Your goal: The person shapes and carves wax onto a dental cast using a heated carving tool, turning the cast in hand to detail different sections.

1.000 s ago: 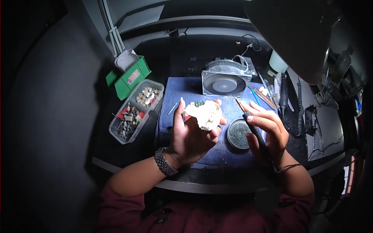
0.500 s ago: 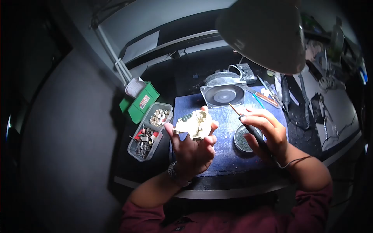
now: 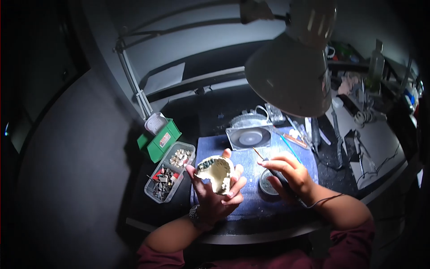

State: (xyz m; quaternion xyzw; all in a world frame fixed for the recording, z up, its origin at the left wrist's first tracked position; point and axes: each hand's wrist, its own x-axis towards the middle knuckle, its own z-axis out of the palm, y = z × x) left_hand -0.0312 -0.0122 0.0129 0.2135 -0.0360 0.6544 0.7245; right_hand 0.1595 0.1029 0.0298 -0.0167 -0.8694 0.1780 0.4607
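Note:
My left hand (image 3: 214, 202) is wrapped round a cream plaster dental model (image 3: 220, 174), tilted so that its arch faces me. Dark green wax teeth (image 3: 207, 164) line its upper left side; pale teeth show at the lower right. In my right hand (image 3: 293, 177) is a black electric wax pen (image 3: 278, 178), held like a pencil, its thin coppery tip pointing up and left, apart from the model. A cord runs from the pen along my right forearm. Partly under my right hand stands a round dish of dark green wax (image 3: 267, 183).
A small fan (image 3: 249, 136) stands on the blue cloth (image 3: 208, 144). On the left are a clear divided box (image 3: 164, 179) of burs and pale teeth and a green bin (image 3: 163, 141). A lamp shade (image 3: 291, 74) hangs overhead; tools (image 3: 313, 136) lie at the right.
The dental model has turned in my left hand, so its inner arch now shows more clearly. My view has tilted up, bringing more of the lamp in. Both hands keep their holds.

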